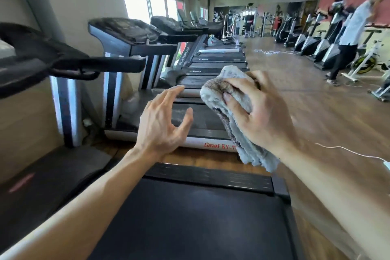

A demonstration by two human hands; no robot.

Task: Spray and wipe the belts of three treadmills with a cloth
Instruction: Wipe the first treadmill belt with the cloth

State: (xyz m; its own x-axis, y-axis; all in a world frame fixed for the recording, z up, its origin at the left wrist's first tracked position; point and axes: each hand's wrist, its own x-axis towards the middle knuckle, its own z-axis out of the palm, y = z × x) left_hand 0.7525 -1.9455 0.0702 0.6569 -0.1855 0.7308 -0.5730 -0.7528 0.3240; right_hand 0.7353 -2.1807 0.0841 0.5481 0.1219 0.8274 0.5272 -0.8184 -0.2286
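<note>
The crumpled pale grey terry cloth is bunched in the right hand, whose grip is curled tight around it, held in the air above the gap between the near black rubber treadmill belt and the next dusty dark belt; the left hand hangs empty, fingers spread; no spray bottle shows; I judge it best to refold to a clean face, then wipe flat in long overlapping strokes.

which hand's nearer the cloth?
Right. The right hand grips the cloth, fingers curled round it. The left hand hangs open beside it, not touching.
</note>
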